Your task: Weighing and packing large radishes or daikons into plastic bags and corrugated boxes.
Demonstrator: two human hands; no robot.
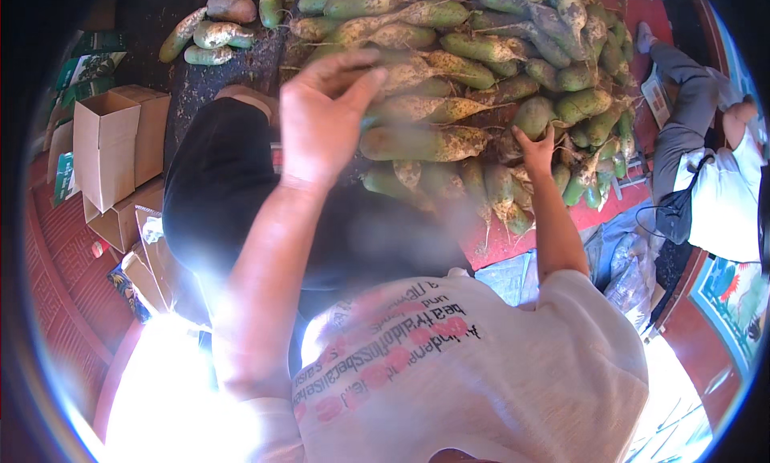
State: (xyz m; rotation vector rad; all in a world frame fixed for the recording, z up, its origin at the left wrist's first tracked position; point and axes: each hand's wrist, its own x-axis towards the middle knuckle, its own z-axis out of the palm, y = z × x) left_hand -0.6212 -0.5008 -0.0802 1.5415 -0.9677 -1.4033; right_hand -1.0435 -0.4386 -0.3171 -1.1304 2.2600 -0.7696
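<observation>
A big heap of green radishes [437, 70], smeared with soil, lies in front of me. My right hand [536, 150] grips a rounded green radish [533, 116] at the right part of the heap, its fingers around the near end. Raised over the left side of the heap is my left hand [322, 114]. Its thumb and fingers are curved and apart, with nothing seen between them. Below and to its right, a long radish [425, 143] lies crosswise at the heap's near side.
Several radishes [220, 34] lie apart at the far left on dark, soil-strewn ground. Open cardboard boxes [108, 146] stand at the left. Another person [706, 142] sits at the right. Clear plastic bags [634, 282] lie near my right elbow.
</observation>
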